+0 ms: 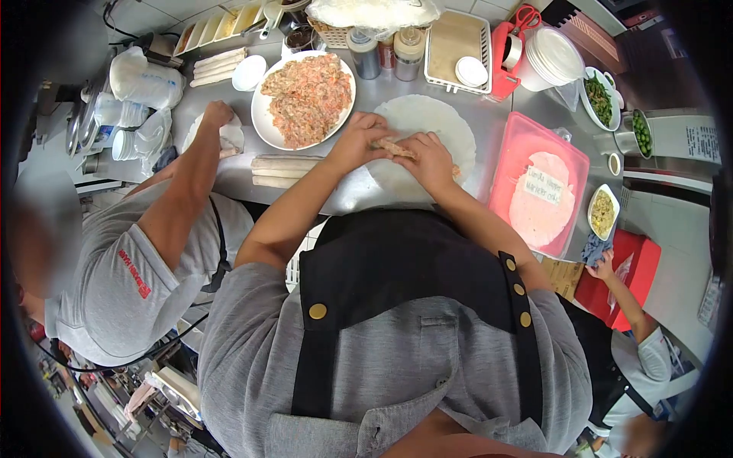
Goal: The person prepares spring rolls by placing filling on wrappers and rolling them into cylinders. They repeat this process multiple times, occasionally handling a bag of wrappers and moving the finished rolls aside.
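Observation:
Both my hands are over a round, thin white wrapper (447,122) on the steel counter. My left hand (359,143) pinches one end of a strip of minced filling (393,148), and the fingers of my right hand (427,159) close on its other end. A little filling shows beside my right hand at the wrapper's edge. Ahead and to the left stands a white plate (259,122) heaped with orange-flecked minced filling (305,95). Several rolled wrappers (282,171) lie by my left forearm.
At left, a co-worker's hand (218,114) is over another wrapper (197,137). A pink tray (504,172) with round wrappers and a label stands right. Sauce bottles (364,57) and a white basket (489,57) line the back. Another person's hand (602,267) touches a cloth far right.

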`<state>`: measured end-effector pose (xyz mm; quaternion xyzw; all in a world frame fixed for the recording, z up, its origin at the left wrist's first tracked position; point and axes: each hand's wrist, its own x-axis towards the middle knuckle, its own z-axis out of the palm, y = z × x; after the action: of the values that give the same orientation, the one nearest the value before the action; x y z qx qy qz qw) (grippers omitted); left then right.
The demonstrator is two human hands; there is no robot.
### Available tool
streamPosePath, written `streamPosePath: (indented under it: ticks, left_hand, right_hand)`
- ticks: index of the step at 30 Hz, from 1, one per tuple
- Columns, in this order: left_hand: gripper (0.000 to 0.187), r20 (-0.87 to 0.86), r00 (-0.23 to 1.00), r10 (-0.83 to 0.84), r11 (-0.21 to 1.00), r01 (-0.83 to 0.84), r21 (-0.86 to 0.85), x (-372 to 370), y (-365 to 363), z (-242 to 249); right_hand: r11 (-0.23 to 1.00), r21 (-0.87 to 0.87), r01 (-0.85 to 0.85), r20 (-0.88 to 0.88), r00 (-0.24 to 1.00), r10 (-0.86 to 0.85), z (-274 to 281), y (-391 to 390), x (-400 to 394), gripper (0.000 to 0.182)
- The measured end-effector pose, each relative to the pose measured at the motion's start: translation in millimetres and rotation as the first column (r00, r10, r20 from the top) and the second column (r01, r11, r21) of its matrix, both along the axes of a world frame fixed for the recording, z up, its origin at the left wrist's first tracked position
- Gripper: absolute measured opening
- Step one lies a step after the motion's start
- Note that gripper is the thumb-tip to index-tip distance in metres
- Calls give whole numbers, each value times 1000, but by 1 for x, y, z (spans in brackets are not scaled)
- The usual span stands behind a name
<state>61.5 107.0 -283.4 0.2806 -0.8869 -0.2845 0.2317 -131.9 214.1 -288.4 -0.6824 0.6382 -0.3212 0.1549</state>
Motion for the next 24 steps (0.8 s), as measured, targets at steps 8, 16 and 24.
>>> streamPosePath:
  ticks: [8, 16, 24]
  left_hand:
    - [57, 157, 986, -59, 997, 65, -37, 9, -2, 34]
    - [50, 371, 836, 405, 914, -361, -185, 83, -5, 66]
    - [25, 396, 822, 409, 888, -257, -382, 83, 6, 32]
  right_hand:
    - [986, 147, -81, -117, 988, 99, 6, -2, -7, 46]
    - [990, 94, 109, -6, 994, -109, 11, 30, -35, 45]
    - [992, 62, 111, 13, 994, -112, 16, 29, -35, 27]
